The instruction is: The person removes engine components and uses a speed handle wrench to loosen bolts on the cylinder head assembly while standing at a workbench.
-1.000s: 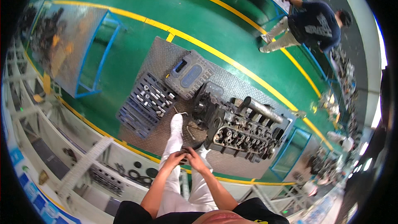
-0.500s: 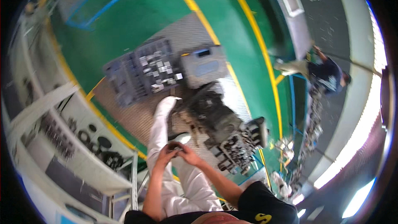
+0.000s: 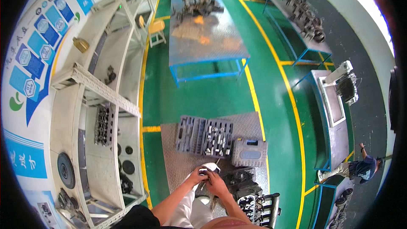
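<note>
My left hand [image 3: 196, 177] and my right hand [image 3: 216, 183] meet in front of my body, fingers curled in toward each other. Between the fingertips a small dark part [image 3: 204, 171] shows; its kind is too small to make out. Just beyond the hands lies an open grey socket set case [image 3: 191, 135], with bright sockets [image 3: 218, 139] in its right half. A closed grey tool case [image 3: 250, 152] is right beside it. To the right of my right hand sits a dark engine [image 3: 246, 188], partly cut off by the lower edge.
Both cases rest on a patterned metal surface [image 3: 173, 144]. White shelving [image 3: 106, 97] with engine parts runs along the left. Ahead stands a blue-framed metal table [image 3: 207, 51] carrying machinery. Along the right are more benches [image 3: 335, 144] and another person [image 3: 362, 167] at work.
My view has swung upward and turned, so the far table and the wall at left have come into sight. My hands stay together around the small dark part.
</note>
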`<state>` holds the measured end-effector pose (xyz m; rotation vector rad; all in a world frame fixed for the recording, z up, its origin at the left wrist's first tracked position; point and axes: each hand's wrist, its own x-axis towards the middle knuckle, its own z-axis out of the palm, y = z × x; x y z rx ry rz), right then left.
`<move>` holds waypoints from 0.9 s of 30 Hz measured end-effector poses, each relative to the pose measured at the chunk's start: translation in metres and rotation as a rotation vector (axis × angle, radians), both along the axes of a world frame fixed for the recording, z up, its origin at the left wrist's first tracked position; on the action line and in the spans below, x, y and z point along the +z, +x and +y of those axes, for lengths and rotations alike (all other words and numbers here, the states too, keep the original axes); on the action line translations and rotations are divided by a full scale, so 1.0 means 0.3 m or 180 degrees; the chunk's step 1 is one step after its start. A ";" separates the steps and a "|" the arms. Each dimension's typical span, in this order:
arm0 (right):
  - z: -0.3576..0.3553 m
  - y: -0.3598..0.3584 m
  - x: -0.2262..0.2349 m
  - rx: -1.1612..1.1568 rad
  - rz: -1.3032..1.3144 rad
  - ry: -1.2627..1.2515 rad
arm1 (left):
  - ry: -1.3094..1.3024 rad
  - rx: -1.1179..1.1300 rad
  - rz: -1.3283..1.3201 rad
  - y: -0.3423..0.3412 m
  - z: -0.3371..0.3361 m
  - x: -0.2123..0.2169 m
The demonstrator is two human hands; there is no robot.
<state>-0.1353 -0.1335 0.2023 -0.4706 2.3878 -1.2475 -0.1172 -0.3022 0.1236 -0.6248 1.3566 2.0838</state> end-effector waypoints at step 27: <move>0.417 1.062 1.071 -0.2748 0.2393 0.0232 | 0.0995 -0.2993 0.1928 0.488 0.460 1.288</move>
